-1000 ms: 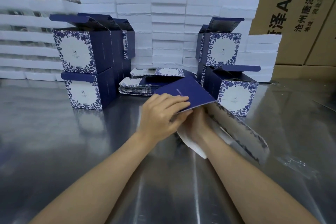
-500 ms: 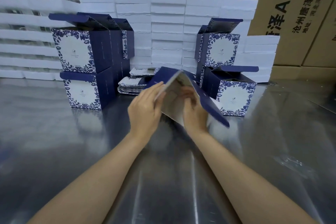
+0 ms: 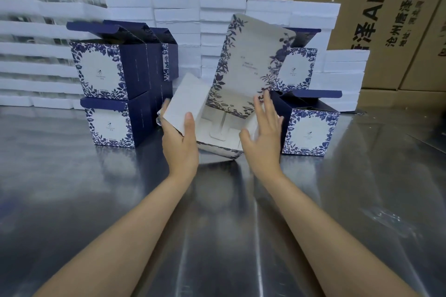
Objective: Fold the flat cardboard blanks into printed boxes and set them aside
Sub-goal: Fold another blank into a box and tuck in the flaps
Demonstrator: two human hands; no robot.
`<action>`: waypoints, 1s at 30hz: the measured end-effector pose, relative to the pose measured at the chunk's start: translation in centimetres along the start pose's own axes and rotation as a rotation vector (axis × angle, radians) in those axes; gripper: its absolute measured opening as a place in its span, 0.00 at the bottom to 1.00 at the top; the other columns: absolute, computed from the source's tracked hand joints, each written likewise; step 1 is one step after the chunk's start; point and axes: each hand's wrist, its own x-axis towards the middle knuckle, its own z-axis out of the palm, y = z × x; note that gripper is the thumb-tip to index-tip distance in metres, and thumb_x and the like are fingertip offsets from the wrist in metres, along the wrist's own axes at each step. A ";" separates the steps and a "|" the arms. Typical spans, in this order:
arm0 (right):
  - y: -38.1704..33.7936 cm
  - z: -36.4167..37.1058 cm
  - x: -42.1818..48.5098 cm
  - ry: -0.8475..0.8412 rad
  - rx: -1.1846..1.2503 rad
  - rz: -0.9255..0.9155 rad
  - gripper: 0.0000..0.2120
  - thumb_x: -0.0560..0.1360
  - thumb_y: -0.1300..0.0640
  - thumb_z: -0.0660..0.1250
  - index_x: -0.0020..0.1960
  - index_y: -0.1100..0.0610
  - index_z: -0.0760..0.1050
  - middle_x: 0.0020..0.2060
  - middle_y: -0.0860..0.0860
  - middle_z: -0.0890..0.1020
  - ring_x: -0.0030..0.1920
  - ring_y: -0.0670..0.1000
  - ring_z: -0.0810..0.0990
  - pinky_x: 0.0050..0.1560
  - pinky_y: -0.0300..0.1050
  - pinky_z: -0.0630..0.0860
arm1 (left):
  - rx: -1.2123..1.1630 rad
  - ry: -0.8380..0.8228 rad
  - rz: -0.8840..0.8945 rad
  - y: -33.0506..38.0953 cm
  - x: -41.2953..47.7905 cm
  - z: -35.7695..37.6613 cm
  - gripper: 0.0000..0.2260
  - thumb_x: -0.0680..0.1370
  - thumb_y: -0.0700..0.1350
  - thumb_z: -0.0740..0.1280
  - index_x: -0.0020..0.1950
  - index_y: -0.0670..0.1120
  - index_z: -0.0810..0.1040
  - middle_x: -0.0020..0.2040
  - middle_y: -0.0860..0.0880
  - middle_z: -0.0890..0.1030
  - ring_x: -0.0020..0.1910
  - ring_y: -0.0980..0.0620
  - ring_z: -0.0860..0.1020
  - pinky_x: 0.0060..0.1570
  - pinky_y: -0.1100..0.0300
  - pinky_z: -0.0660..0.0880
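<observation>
The box [image 3: 224, 128] sits half-formed at the middle of the table [image 3: 72, 188], tilted on its near bottom edge, open side up, with its printed lid [image 3: 248, 65] standing tall behind it. The left hand [image 3: 179, 142] holds the left wall: thumb on the white inner face, fingers hidden behind the panel, so the grip is clamped on that wall. The right hand [image 3: 264, 137] is spread, fingers straight and apart, flat by the right wall; whether the palm actually touches the card I cannot tell.

Inside, the bottom flaps look tucked but not clearly locked.

Risks from here, as I judge them:
- The box rests on one edge only. A push from the right hand with the left grip loose could skid it on the shiny steel or spin it round.
- The bottom flaps may spring open if the walls are squeezed out of square.
- The tall lid leans close to the finished boxes [image 3: 311, 132] on the right; a careless swing could knock them or crease the lid.
- The left stack [image 3: 108, 94] stands near the left fingers and could be nudged.
</observation>
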 end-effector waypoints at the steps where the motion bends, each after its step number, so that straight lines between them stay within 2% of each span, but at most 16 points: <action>1: -0.2 -0.1 0.1 -0.031 0.111 0.023 0.36 0.71 0.67 0.60 0.77 0.52 0.59 0.75 0.41 0.52 0.77 0.45 0.51 0.78 0.51 0.44 | -0.005 0.007 0.019 0.1 0.0 -0.1 0.27 0.80 0.53 0.60 0.77 0.54 0.56 0.57 0.80 0.68 0.56 0.73 0.72 0.51 0.77 0.67; 3: -0.7 -0.4 0.3 -0.074 0.348 0.094 0.38 0.70 0.74 0.57 0.76 0.51 0.58 0.75 0.40 0.56 0.76 0.39 0.53 0.76 0.39 0.52 | -0.003 0.020 0.036 0.0 0.1 -0.2 0.31 0.81 0.49 0.61 0.78 0.57 0.46 0.64 0.72 0.66 0.57 0.67 0.73 0.51 0.76 0.67; 5: -1.2 -0.4 0.4 -0.099 0.503 0.156 0.38 0.71 0.76 0.54 0.76 0.51 0.59 0.76 0.43 0.59 0.73 0.35 0.57 0.70 0.28 0.56 | 0.044 0.000 0.034 -0.2 0.3 -0.3 0.28 0.81 0.47 0.60 0.78 0.58 0.52 0.67 0.58 0.65 0.59 0.63 0.72 0.49 0.78 0.66; 6: -1.3 -0.4 0.5 -0.106 0.545 0.175 0.37 0.71 0.76 0.53 0.75 0.51 0.60 0.76 0.43 0.60 0.73 0.34 0.57 0.70 0.28 0.56 | 0.064 -0.027 0.012 -0.4 0.5 -0.3 0.24 0.81 0.46 0.60 0.77 0.56 0.59 0.66 0.55 0.64 0.60 0.61 0.71 0.47 0.81 0.64; 8: -1.3 -0.4 0.5 -0.118 0.593 0.193 0.34 0.70 0.73 0.52 0.74 0.53 0.63 0.75 0.43 0.60 0.72 0.33 0.58 0.72 0.31 0.57 | 0.048 -0.086 -0.089 -0.5 0.9 -0.3 0.16 0.81 0.45 0.60 0.70 0.50 0.73 0.66 0.53 0.64 0.61 0.56 0.72 0.47 0.79 0.65; 10: -1.1 -0.5 0.7 -0.137 0.615 0.207 0.34 0.69 0.69 0.52 0.74 0.54 0.63 0.76 0.43 0.60 0.68 0.27 0.60 0.64 0.24 0.61 | 0.077 -0.147 -0.157 -0.1 0.7 -0.3 0.12 0.81 0.48 0.60 0.59 0.56 0.80 0.70 0.53 0.62 0.58 0.60 0.74 0.53 0.65 0.68; 12: -0.8 -0.5 1.0 -0.158 0.637 0.226 0.33 0.71 0.72 0.52 0.73 0.53 0.65 0.76 0.43 0.60 0.64 0.23 0.61 0.56 0.19 0.62 | 0.117 -0.184 -0.105 0.5 0.4 -0.5 0.14 0.81 0.49 0.60 0.43 0.65 0.80 0.72 0.52 0.63 0.62 0.61 0.72 0.57 0.58 0.65; 14: -0.5 -0.6 1.4 -0.169 0.660 0.265 0.33 0.72 0.73 0.53 0.71 0.48 0.67 0.75 0.39 0.60 0.63 0.22 0.61 0.56 0.19 0.63 | 0.112 -0.260 -0.043 0.6 0.5 -0.8 0.14 0.81 0.49 0.61 0.38 0.55 0.79 0.66 0.54 0.72 0.62 0.62 0.69 0.57 0.64 0.63; 16: -0.1 -0.7 1.6 -0.163 0.683 0.296 0.32 0.73 0.72 0.54 0.70 0.44 0.67 0.75 0.37 0.58 0.61 0.21 0.62 0.55 0.20 0.63 | 0.055 -0.401 -0.105 0.4 0.5 -0.8 0.14 0.80 0.51 0.61 0.41 0.45 0.77 0.47 0.51 0.79 0.47 0.65 0.73 0.48 0.67 0.66; 18: 0.3 -0.9 1.8 -0.160 0.709 0.325 0.33 0.73 0.71 0.55 0.72 0.46 0.65 0.76 0.37 0.56 0.63 0.25 0.62 0.60 0.25 0.62 | -0.014 -0.473 -0.247 0.7 0.4 -0.4 0.11 0.75 0.55 0.59 0.45 0.49 0.76 0.42 0.54 0.78 0.43 0.59 0.74 0.47 0.60 0.68; 20: 0.6 -1.0 1.8 -0.171 0.713 0.337 0.33 0.72 0.68 0.54 0.75 0.48 0.62 0.76 0.38 0.55 0.68 0.30 0.59 0.66 0.32 0.57 | -0.054 -0.512 -0.300 0.6 0.4 0.0 0.17 0.71 0.54 0.55 0.57 0.57 0.76 0.55 0.59 0.79 0.55 0.57 0.74 0.58 0.58 0.67; 22: 0.7 -0.9 1.6 -0.189 0.696 0.333 0.35 0.68 0.61 0.54 0.75 0.46 0.60 0.76 0.37 0.54 0.68 0.30 0.56 0.64 0.29 0.56 | -0.071 -0.578 -0.243 0.7 0.3 0.1 0.29 0.72 0.51 0.52 0.74 0.61 0.65 0.70 0.65 0.67 0.66 0.65 0.65 0.63 0.67 0.61; 24: 0.8 -0.6 1.3 -0.195 0.682 0.339 0.36 0.69 0.56 0.54 0.76 0.43 0.57 0.77 0.37 0.53 0.69 0.30 0.55 0.66 0.31 0.54 | -0.087 -0.599 -0.221 0.6 0.4 0.2 0.30 0.73 0.51 0.52 0.76 0.61 0.60 0.70 0.67 0.64 0.68 0.67 0.62 0.62 0.70 0.59; 26: 1.4 -0.2 1.2 -0.184 0.716 0.364 0.31 0.76 0.53 0.54 0.78 0.44 0.51 0.77 0.40 0.52 0.74 0.36 0.52 0.75 0.41 0.50 | -0.095 -0.606 -0.277 0.4 0.5 0.3 0.27 0.74 0.53 0.52 0.74 0.60 0.65 0.67 0.66 0.70 0.67 0.63 0.67 0.62 0.67 0.62; 28: 2.0 0.2 1.5 -0.174 0.761 0.449 0.26 0.82 0.51 0.52 0.78 0.44 0.49 0.78 0.42 0.53 0.77 0.43 0.52 0.78 0.53 0.49 | -0.084 -0.584 -0.375 0.3 0.3 0.7 0.24 0.76 0.59 0.54 0.72 0.59 0.70 0.65 0.62 0.75 0.68 0.57 0.70 0.65 0.61 0.65; 30: 2.5 0.4 1.5 -0.176 0.787 0.525 0.25 0.82 0.47 0.52 0.78 0.43 0.50 0.77 0.43 0.56 0.77 0.46 0.54 0.77 0.57 0.51 | -0.094 -0.568 -0.481 0.5 0.2 1.0 0.31 0.71 0.69 0.56 0.71 0.59 0.71 0.67 0.57 0.76 0.68 0.53 0.72 0.71 0.50 0.64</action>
